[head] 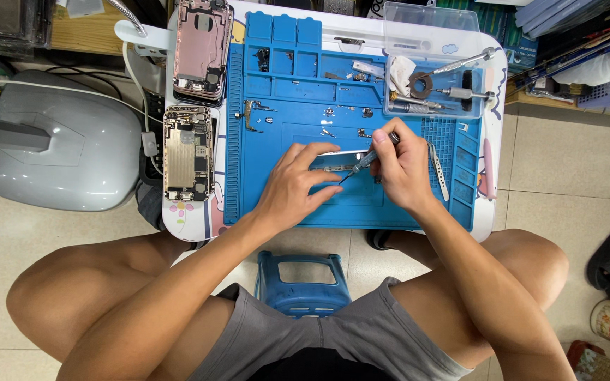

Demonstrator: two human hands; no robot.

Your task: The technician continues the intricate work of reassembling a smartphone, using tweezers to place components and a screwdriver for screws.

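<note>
My left hand (296, 185) rests on the blue work mat (262, 176), its fingers pressing down on a thin silvery phone part (339, 153) at the mat's middle. My right hand (402, 169) grips a slim grey screwdriver (371, 157), tip pointing down-left onto that part beside my left fingertips. Small screws and brackets (326, 113) lie scattered on the mat above the hands.
Two opened phone bodies lie left of the mat, a pink one (201, 49) and a gold one (188, 152). A clear tray (432, 67) with tools sits top right. Metal tweezers (439, 169) lie right of my hand. A blue stool (303, 279) stands below.
</note>
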